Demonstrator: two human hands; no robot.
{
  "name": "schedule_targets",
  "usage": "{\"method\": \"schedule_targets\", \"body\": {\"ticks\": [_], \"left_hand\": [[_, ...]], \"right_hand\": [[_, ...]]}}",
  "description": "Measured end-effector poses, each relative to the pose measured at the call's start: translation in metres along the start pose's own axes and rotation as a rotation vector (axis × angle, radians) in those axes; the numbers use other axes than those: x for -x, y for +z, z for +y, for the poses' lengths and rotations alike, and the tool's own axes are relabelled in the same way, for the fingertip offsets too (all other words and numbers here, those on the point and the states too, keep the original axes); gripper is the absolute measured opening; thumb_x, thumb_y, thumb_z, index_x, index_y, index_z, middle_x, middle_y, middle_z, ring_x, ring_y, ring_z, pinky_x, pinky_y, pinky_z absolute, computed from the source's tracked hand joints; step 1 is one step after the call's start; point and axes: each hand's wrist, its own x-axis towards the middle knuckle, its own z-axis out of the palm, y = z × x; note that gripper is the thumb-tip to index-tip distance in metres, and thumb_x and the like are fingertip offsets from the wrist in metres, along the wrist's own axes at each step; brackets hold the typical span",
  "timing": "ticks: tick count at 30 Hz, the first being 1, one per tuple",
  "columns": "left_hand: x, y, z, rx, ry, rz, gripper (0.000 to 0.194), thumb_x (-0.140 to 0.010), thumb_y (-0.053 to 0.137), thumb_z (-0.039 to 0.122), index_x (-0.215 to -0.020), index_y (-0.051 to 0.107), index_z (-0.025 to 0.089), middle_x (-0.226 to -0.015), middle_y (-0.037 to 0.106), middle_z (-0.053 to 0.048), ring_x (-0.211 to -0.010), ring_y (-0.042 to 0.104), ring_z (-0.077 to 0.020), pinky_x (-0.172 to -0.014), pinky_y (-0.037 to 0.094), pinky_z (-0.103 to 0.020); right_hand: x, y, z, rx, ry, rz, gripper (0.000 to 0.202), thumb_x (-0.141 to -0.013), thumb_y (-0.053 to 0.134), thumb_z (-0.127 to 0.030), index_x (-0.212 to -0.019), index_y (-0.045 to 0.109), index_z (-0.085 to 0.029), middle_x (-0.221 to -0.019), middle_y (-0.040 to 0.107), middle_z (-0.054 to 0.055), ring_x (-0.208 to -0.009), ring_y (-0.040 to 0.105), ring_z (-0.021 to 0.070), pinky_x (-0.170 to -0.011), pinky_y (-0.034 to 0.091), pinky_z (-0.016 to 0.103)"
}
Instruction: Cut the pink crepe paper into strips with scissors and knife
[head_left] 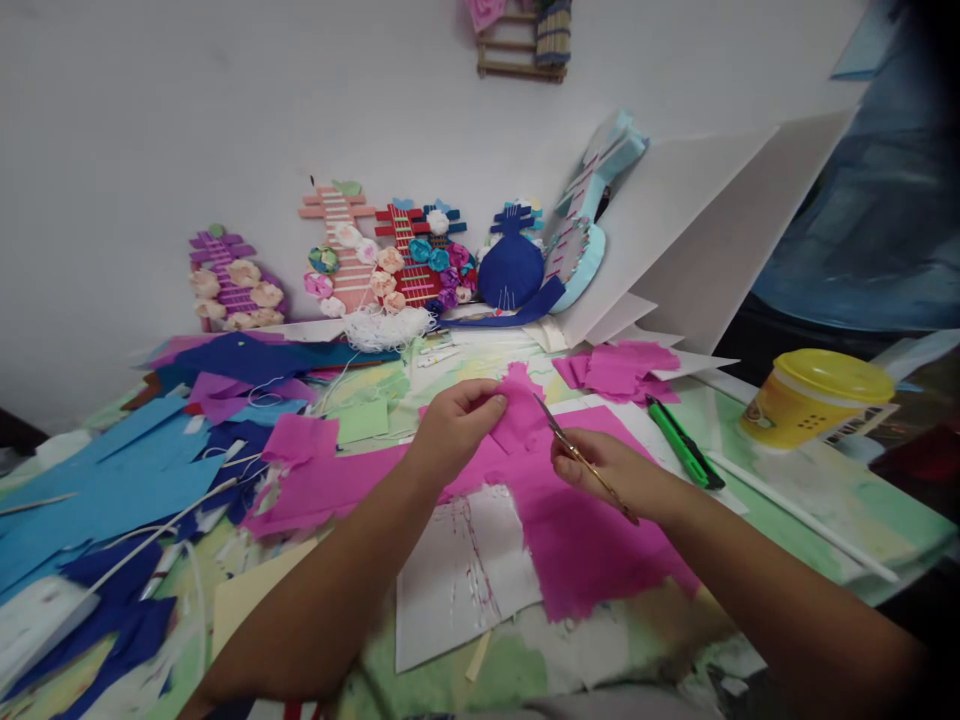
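Above the pink sheet (pixel 600 560), the left hand (pixel 465 420) pinches a small pink piece (pixel 519 412) at its edge, and the right hand (pixel 604 468) grasps the scissors (pixel 577 455), tips just beside the piece. Whether the blades are parted, or the piece is joined to the sheet, I cannot tell. Beneath the sheet lies a white board (pixel 424 590), its uncovered part marked with shiny streaks (pixel 472 555), perhaps glue. Right of the sheet are the green cutter (pixel 681 440), a white stick (pixel 806 517) and, farther off, the yellow tub (pixel 814 405).

With piece and sheet so alike in colour, a low blade could nick the sheet unnoticed. Tips angled toward the left hand could catch a finger if they slip. Limp material might fold between the blades unless kept taut, or tear if tugged; wet streaks, if glue, could snag a dropped piece.
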Motion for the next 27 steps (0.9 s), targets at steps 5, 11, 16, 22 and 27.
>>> {"method": "schedule_targets", "body": {"ticks": [5, 11, 16, 22, 27], "left_hand": [[-0.002, -0.001, -0.003, 0.007, -0.039, -0.012, 0.013, -0.064, 0.061, 0.026, -0.071, 0.066, 0.015, -0.06, 0.057, 0.001, -0.053, 0.048, -0.0105, -0.05, 0.038, -0.02], [-0.004, -0.002, -0.003, 0.014, -0.064, -0.006, 0.013, -0.064, 0.062, 0.026, -0.07, 0.066, 0.015, -0.058, 0.057, 0.001, -0.05, 0.048, -0.0098, -0.047, 0.037, -0.019], [-0.005, -0.005, -0.003, 0.024, -0.057, 0.029, 0.013, -0.063, 0.062, 0.025, -0.071, 0.066, 0.015, -0.06, 0.058, 0.001, -0.051, 0.049, -0.0096, -0.048, 0.038, -0.019], [-0.004, -0.005, 0.002, 0.042, -0.069, 0.05, 0.011, -0.061, 0.063, 0.023, -0.069, 0.067, 0.015, -0.059, 0.059, 0.0, -0.051, 0.05, -0.0106, -0.046, 0.039, -0.019], [-0.002, -0.001, 0.003, 0.078, -0.07, 0.098, 0.008, -0.058, 0.065, 0.02, -0.065, 0.067, 0.015, -0.057, 0.058, 0.001, -0.05, 0.05, -0.0104, -0.045, 0.039, -0.019]], "right_hand": [[-0.005, -0.002, 0.004, -0.004, 0.021, 0.05, 0.034, -0.071, 0.054, -0.049, -0.066, 0.044, -0.017, -0.057, 0.037, -0.004, -0.049, 0.035, 0.0069, -0.046, 0.029, 0.021], [-0.009, -0.011, 0.008, 0.052, 0.075, 0.042, 0.039, -0.066, 0.056, -0.053, -0.057, 0.041, -0.018, -0.047, 0.034, -0.005, -0.038, 0.029, 0.0051, -0.036, 0.019, 0.02], [-0.01, -0.017, 0.007, 0.213, 0.104, 0.07, 0.043, -0.065, 0.055, -0.056, -0.055, 0.038, -0.018, -0.045, 0.034, -0.005, -0.036, 0.032, 0.0062, -0.037, 0.02, 0.021], [-0.01, -0.018, 0.004, 0.408, 0.033, 0.145, 0.045, -0.07, 0.045, -0.06, -0.057, 0.042, -0.017, -0.052, 0.04, -0.002, -0.047, 0.035, 0.0087, -0.046, 0.022, 0.023], [-0.012, -0.014, 0.0, 0.374, 0.051, 0.099, 0.043, -0.07, 0.044, -0.059, -0.059, 0.042, -0.017, -0.053, 0.041, -0.002, -0.046, 0.035, 0.0086, -0.046, 0.022, 0.023]]}}
